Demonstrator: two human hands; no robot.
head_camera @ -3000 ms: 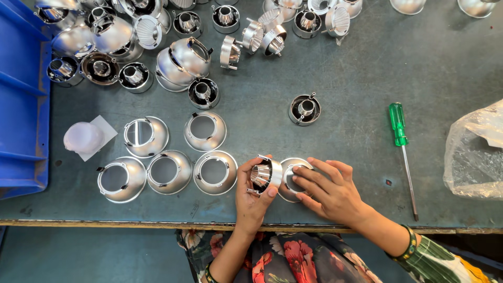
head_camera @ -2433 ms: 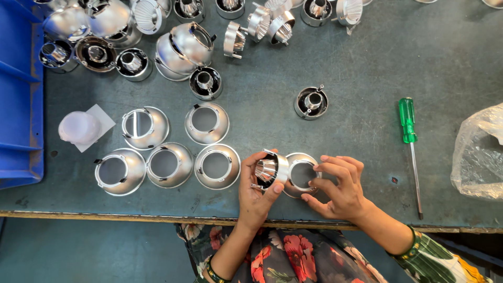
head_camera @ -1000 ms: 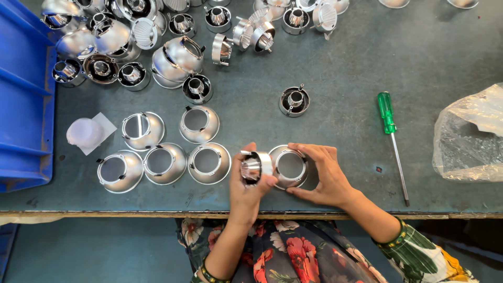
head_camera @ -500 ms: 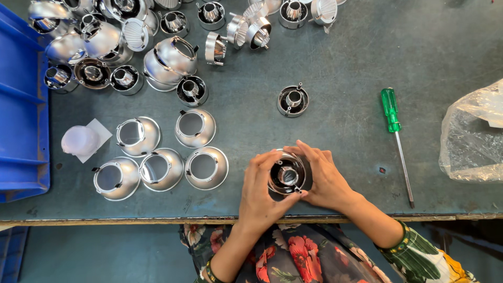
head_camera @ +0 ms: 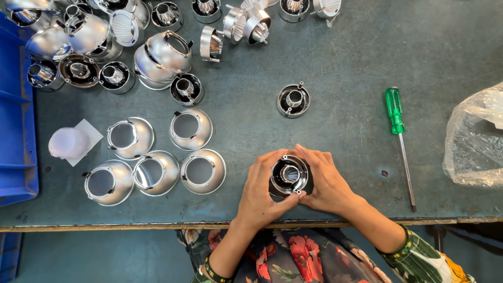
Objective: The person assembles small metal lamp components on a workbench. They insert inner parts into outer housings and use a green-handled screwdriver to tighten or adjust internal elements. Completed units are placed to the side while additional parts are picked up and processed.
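Observation:
Both my hands close around one shiny chrome reflector cup near the front edge of the grey-green table. My left hand wraps its left side with the thumb under it. My right hand cups its right side with fingers over the rim. The cup faces up, showing a smaller silver ring seated in its centre. A single black-and-chrome ring part lies just beyond my hands.
Several finished reflector cups stand mouth-down at left. More chrome parts crowd the far left. A blue bin lines the left edge. A green-handled screwdriver and a clear plastic bag lie right. A frosted cap sits on paper.
Earlier my hands held two separate pieces side by side; they have brought them together into one cup held between both hands. The view has shifted slightly.

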